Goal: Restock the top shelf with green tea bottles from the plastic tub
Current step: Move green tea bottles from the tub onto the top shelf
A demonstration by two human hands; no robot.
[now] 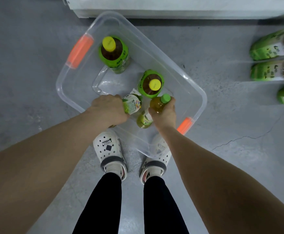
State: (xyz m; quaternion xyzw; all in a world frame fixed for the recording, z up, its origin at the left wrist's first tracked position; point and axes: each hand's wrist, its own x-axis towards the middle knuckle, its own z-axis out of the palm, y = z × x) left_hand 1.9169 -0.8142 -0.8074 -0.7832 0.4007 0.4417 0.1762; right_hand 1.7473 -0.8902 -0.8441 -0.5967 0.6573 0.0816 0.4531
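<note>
Two hands each hold a small green tea bottle inside a clear tub (180, 73) on the floor (28, 56).

Watching through the head camera, I see the left hand (109, 108) curled round a labelled bottle (132, 104) that shows green and white print. The right hand (164, 114) is wrapped round a green-capped bottle (159, 103) filled with amber tea. A third bottle (143, 119) lies in the tub just below and between the two hands. Further back in the tub stand two big bottles with yellow caps: the far bottle (114, 54) is near an orange handle (80, 51), and the near bottle (150, 84) is just beyond the hands. The tub's near corner overlaps one of the white clogs (108, 147). At the right edge, well apart from the tub, are blurred bottles (272, 46) with green labels; I cannot tell what they rest on.
</note>
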